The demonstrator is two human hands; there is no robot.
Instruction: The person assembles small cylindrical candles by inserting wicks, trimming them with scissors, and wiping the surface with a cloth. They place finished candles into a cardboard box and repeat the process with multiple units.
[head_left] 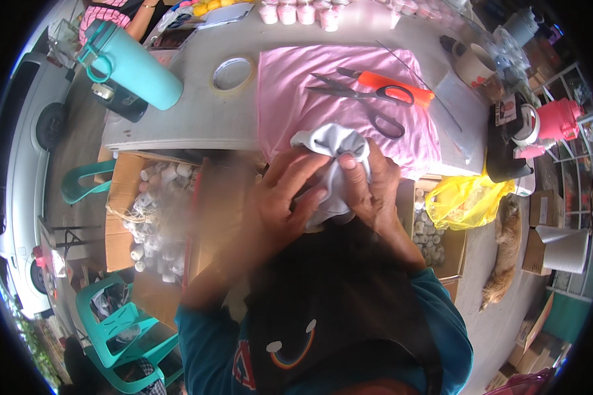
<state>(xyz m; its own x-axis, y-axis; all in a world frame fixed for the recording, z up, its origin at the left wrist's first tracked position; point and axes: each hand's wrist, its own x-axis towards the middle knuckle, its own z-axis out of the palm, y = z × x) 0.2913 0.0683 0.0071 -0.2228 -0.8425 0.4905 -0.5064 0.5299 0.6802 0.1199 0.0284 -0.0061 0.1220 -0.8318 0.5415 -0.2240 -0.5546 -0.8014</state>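
Fabric [336,146], white, soft and bunched, sits at the near edge of the flat pink cloth [280,85], clamped by the left hand [284,187] and right hand [377,187] from opposite sides, probably to control its folds. Black-handled scissors [357,94] lie on the pink cloth, presumably within easy reach. Below its left, an open brown cardboard box [118,224] holds small whitish cylinders [161,247]; below its right, a translucent yellow plastic bag [471,204] has pale, unclear contents.
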